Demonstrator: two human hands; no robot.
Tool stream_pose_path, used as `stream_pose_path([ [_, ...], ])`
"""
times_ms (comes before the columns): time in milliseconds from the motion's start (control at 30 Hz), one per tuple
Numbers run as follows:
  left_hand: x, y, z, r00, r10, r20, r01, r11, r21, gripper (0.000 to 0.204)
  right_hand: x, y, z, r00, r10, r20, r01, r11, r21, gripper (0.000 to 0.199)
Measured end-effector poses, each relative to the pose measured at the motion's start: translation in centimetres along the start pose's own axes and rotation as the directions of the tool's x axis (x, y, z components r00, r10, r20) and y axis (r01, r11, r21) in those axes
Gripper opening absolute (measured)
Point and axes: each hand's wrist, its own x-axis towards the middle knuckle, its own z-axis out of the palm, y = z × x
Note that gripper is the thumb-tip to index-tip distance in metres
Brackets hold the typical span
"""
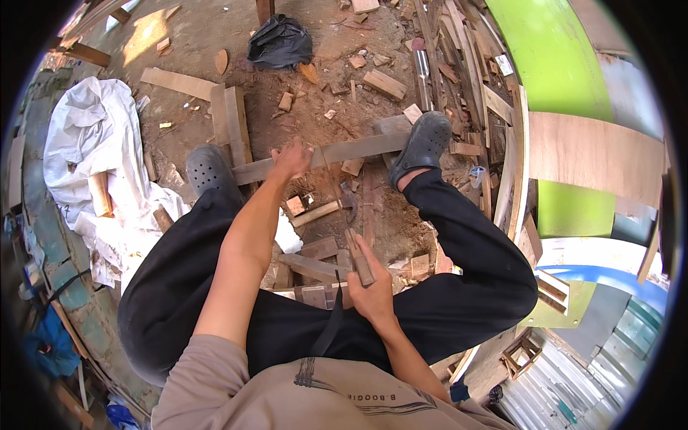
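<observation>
A long narrow wooden plank (355, 148) lies crosswise between my feet, its ends by my two grey clogs (428, 140). My left hand (292, 159) presses down on the plank left of its middle, fingers curled over it. In my right hand (373, 290), closed and close to my lap, is the wooden handle of what looks like a handsaw (361, 259). Its blade shows nearly edge-on as a thin line reaching up to the plank, just right of my left hand. Below the plank lies a hammer (317, 213) with a light wooden handle.
Wood offcuts (385, 84) and chips litter the dirt floor. A black plastic bag (280, 43) lies ahead, a white sack (93, 136) at left. Long boards (519, 165) line the right side beside a green panel (555, 57). Short wood pieces (319, 267) lie between my legs.
</observation>
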Motion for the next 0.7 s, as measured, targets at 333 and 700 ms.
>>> stream_pose_path([
  [333,-0.2,-0.4,-1.0,1.000,-0.015,0.012,0.015,0.999,0.038,0.059,1.1,-1.0,-0.9,0.998,0.020,0.064,-0.018,0.999,-0.031,0.061],
  [700,0.6,-1.1,-0.5,1.000,0.007,-0.005,-0.007,0.999,0.039,0.060,0.3,-0.5,-0.3,0.997,0.063,0.039,-0.064,0.998,0.024,0.061],
])
